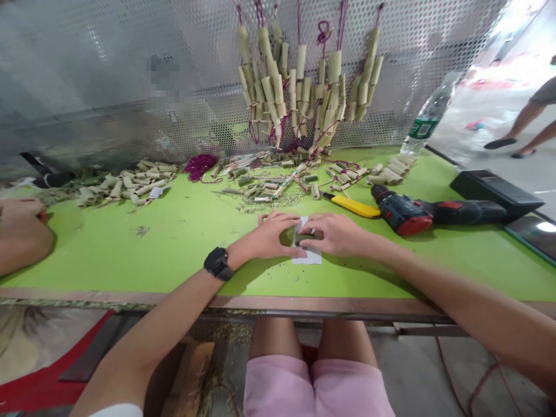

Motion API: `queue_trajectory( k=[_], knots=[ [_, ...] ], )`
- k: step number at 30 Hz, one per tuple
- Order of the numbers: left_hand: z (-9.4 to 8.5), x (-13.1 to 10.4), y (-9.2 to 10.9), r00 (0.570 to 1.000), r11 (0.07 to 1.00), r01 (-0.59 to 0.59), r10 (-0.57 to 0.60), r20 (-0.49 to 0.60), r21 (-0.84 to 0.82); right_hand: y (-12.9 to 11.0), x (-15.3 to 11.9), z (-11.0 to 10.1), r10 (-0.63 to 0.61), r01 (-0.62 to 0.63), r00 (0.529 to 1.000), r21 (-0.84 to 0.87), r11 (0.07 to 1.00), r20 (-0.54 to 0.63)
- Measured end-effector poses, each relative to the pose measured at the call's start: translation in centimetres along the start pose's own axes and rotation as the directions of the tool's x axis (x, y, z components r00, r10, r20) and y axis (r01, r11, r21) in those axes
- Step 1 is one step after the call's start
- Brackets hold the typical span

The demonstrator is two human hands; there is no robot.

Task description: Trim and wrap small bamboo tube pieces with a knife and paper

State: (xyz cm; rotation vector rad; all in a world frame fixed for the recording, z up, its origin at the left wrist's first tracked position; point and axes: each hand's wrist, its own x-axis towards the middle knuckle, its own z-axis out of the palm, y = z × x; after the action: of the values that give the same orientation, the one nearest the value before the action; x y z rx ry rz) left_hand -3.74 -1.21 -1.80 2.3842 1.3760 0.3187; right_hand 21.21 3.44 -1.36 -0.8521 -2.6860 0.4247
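Head view: both hands meet at the middle of the green surface (174,231), near its front edge. Left hand (271,236) and right hand (332,233) are close together, fingertips almost touching, both pinched on a small green tube (299,236) held between them. The tube sits over a white paper (307,256) lying flat on the surface, partly under the right hand. A black watch (218,263) is on the left wrist.

Just beyond the right hand: a yellow knife (354,206), and right of it a drill (406,215) lying on its side. Beyond both hands: scattered cut tubes (269,185) and a purple cord (200,165). Far left of the left hand: a tube pile (125,184). Strung tubes (299,92) hang on the perforated panel (108,87) behind. A bottle (428,119) leans far right. Another person's hand (21,229) rests at the left edge.
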Motion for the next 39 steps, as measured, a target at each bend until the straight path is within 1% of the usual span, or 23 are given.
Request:
queue_trajectory(
  k=[4, 5, 6, 9, 11, 14, 16, 18, 21, 22, 24, 27, 28, 30, 33, 34, 35, 39],
  knots=[
    [0.0, 0.1, 0.0, 0.999, 0.999, 0.042, -0.041, 0.018, -0.002, 0.9, 0.1, -0.5, 0.13, -0.135, 0.99, -0.13, 0.982, -0.046],
    [0.0, 0.1, 0.1, 0.998, 0.999, 0.049, -0.049, 0.025, -0.001, 0.9, 0.1, -0.5, 0.14, -0.146, 0.989, -0.139, 0.979, -0.049],
    [0.0, 0.1, 0.1, 0.998, 0.999, 0.053, -0.053, 0.031, -0.002, 0.8, 0.0, -0.5, 0.128, -0.133, 0.991, -0.129, 0.983, -0.042],
    [0.0, 0.0, 0.0, 0.999, 0.999, 0.036, -0.035, 0.032, -0.012, -0.1, -0.1, 0.0, 0.023, -0.024, 1.0, -0.057, 0.998, -0.012],
    [0.0, 0.0, 0.0, 1.0, 1.0, 0.023, -0.023, 0.02, -0.013, -0.2, -0.1, 0.0, 0.001, -0.001, 1.0, -0.061, 0.998, -0.003],
    [0.0, 0.0, 0.0, 0.999, 0.999, 0.04, -0.04, 0.012, -0.003, 0.7, 0.1, -0.5, 0.099, -0.1, 0.995, -0.162, 0.982, -0.017],
    [0.0, 0.0, 0.1, 0.998, 0.999, 0.052, -0.052, 0.021, 0.002, 1.0, 0.1, -0.8, 0.156, -0.159, 0.987, -0.199, 0.967, -0.033],
    [0.0, 0.0, 0.1, 0.999, 0.999, 0.045, -0.045, 0.027, -0.001, 0.6, 0.0, -0.6, 0.133, -0.134, 0.991, -0.163, 0.977, -0.018],
    [-0.1, 0.0, 0.2, 0.999, 1.0, 0.026, -0.026, 0.027, -0.003, -0.4, -0.2, -0.2, 0.008, -0.007, 1.0, -0.064, 0.998, 0.018],
    [-0.1, 0.0, 0.2, 0.999, 1.0, 0.027, -0.027, 0.025, -0.001, -0.4, -0.2, -0.1, -0.009, 0.01, 1.0, -0.056, 0.998, 0.017],
    [-0.1, 0.1, 0.3, 0.999, 0.999, 0.04, -0.041, 0.021, 0.01, 0.1, 0.0, -0.3, 0.034, -0.034, 0.999, -0.096, 0.995, -0.002],
    [-0.2, 0.1, 0.4, 0.998, 0.998, 0.058, -0.059, 0.031, 0.023, 1.1, 0.1, -0.7, 0.152, -0.158, 0.987, -0.163, 0.974, -0.045],
    [-0.2, 0.1, 0.4, 0.998, 0.998, 0.055, -0.056, 0.036, 0.022, 1.2, 0.1, -0.7, 0.16, -0.165, 0.986, -0.158, 0.974, -0.043],
    [-0.1, 0.0, 0.4, 0.998, 0.999, 0.041, -0.041, 0.043, 0.011, 0.6, 0.0, -0.3, 0.112, -0.114, 0.993, -0.111, 0.987, -0.02],
    [0.0, 0.0, 0.2, 0.999, 1.0, 0.02, -0.02, 0.034, -0.001, -0.4, -0.1, 0.3, -0.006, 0.006, 1.0, -0.043, 0.999, 0.005],
    [0.0, 0.0, 0.2, 0.999, 1.0, 0.02, -0.02, 0.027, 0.0, -0.5, -0.1, 0.4, -0.014, 0.014, 1.0, -0.047, 0.999, 0.007],
    [0.0, 0.0, 0.1, 0.999, 1.0, 0.024, -0.024, 0.023, 0.001, -0.4, 0.0, 0.3, 0.003, -0.002, 1.0, -0.066, 0.998, 0.005],
    [-0.1, 0.1, 0.2, 0.998, 0.999, 0.05, -0.05, 0.036, 0.005, 0.7, 0.2, -0.4, 0.15, -0.154, 0.988, -0.176, 0.972, -0.036]
  ],
)
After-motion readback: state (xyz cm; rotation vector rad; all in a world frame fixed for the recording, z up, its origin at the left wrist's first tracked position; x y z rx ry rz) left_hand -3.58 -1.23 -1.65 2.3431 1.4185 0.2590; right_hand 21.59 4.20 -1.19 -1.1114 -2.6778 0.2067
